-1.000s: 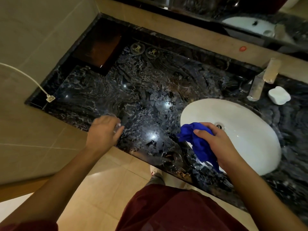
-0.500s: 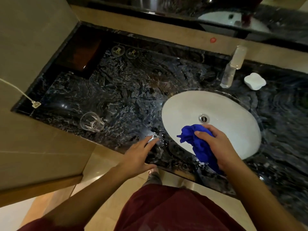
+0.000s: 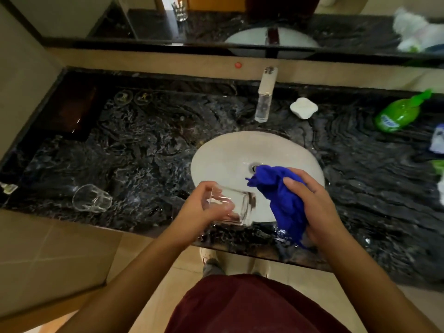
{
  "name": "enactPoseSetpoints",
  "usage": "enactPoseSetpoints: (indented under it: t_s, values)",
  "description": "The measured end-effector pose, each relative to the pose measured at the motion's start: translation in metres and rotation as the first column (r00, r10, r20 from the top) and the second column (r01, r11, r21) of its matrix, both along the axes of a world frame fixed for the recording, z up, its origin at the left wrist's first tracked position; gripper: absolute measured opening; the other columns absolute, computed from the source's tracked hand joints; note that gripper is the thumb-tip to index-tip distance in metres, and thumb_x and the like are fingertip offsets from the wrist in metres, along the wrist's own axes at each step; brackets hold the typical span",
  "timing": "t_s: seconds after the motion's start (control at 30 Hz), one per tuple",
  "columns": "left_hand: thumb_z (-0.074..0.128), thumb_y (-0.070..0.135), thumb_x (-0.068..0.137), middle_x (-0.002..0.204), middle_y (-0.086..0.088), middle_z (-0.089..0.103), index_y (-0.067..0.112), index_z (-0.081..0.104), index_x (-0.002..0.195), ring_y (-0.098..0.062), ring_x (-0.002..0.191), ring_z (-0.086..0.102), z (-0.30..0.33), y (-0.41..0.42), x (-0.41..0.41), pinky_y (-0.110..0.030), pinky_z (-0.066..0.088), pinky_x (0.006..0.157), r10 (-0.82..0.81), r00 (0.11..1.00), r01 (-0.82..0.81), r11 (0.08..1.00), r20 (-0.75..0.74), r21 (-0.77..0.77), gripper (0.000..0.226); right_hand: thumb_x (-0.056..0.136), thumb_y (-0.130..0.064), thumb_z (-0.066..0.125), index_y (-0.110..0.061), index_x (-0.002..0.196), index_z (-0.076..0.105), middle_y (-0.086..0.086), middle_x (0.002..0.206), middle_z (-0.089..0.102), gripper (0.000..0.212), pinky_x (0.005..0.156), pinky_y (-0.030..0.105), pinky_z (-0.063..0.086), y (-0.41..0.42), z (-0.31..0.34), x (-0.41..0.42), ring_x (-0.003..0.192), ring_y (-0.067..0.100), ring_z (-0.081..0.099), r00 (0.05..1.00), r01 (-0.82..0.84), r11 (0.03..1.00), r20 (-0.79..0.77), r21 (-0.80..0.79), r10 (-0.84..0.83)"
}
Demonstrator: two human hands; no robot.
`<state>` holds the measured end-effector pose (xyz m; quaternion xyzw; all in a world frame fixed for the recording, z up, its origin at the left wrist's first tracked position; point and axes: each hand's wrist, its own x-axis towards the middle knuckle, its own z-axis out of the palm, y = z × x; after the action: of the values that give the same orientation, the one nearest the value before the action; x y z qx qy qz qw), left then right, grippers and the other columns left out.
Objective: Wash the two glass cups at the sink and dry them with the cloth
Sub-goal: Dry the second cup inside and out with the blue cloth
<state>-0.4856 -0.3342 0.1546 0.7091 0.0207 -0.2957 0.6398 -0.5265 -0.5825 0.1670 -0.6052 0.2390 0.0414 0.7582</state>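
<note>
My left hand [image 3: 204, 207] grips a clear glass cup [image 3: 236, 207] held sideways over the front rim of the white sink [image 3: 228, 150], its mouth turned toward the cloth. My right hand [image 3: 314, 205] clutches a bunched blue cloth [image 3: 281, 198] just right of the cup, over the sink's front right. A second glass cup [image 3: 92, 198] stands on the dark marble counter [image 3: 144, 145] far to the left, near the front edge.
A chrome faucet [image 3: 265, 97] rises behind the sink, with a white soap dish [image 3: 303, 107] to its right. A green bottle [image 3: 398, 112] lies at the right. A dark tray [image 3: 72, 111] and two small round items sit at back left. A mirror runs above.
My left hand left one glass on the counter at the left, moved right, picked up the other glass near the sink and lifted it beside the cloth. The view shifted right.
</note>
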Motion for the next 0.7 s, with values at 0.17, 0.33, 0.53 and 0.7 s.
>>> enactPoseSetpoints:
  t_s: [0.17, 0.33, 0.53, 0.7]
  values:
    - [0.076, 0.039, 0.078, 0.100, -0.021, 0.068, 0.005, 0.052, 0.110, -0.040, 0.076, 0.073, 0.036, -0.076, -0.002, -0.042, 0.060, 0.064, 0.129, 0.985, -0.156, 0.947, -0.113, -0.280, 0.053, 0.101, -0.019, 0.060, -0.038, 0.106, 0.074, -0.010, 0.107, 0.076, 0.024, 0.081, 0.020, 0.054, -0.006, 0.029, 0.001, 0.099, 0.008, 0.071, 0.956, 0.183, 0.983, 0.231, 0.012, -0.181]
    - [0.069, 0.043, 0.094, 0.106, -0.024, 0.063, 0.005, 0.055, 0.116, -0.031, 0.078, 0.072, 0.044, -0.124, 0.000, -0.038, 0.060, 0.066, 0.225, 0.935, -0.301, 0.912, -0.274, -0.278, 0.046, 0.101, -0.034, 0.057, -0.043, 0.114, 0.059, -0.016, 0.106, 0.065, 0.016, 0.080, 0.013, 0.047, 0.007, 0.035, -0.015, 0.096, 0.003, 0.064, 0.886, 0.346, 0.880, 0.423, -0.326, -0.191]
    - [0.063, 0.036, 0.098, 0.095, -0.019, 0.070, 0.014, 0.055, 0.121, -0.029, 0.069, 0.069, 0.043, -0.137, -0.004, -0.037, 0.053, 0.055, 0.107, 0.993, -0.117, 0.972, -0.057, -0.206, 0.033, 0.091, -0.033, 0.063, -0.017, 0.115, 0.072, -0.005, 0.120, 0.058, 0.031, 0.095, 0.019, 0.040, -0.013, 0.035, -0.022, 0.110, 0.011, 0.053, 0.873, 0.363, 0.544, 0.481, -0.757, 0.086]
    - [0.062, 0.037, 0.086, 0.087, -0.019, 0.061, 0.021, 0.054, 0.117, -0.027, 0.051, 0.057, 0.052, -0.135, 0.003, -0.030, 0.042, 0.042, -0.095, 0.988, 0.107, 0.990, 0.126, -0.094, 0.035, 0.091, -0.022, 0.068, -0.028, 0.106, 0.073, -0.014, 0.094, 0.072, 0.016, 0.077, 0.021, 0.052, -0.039, 0.070, -0.009, 0.089, 0.008, 0.067, 0.941, 0.046, 0.792, 0.292, -0.609, 0.170]
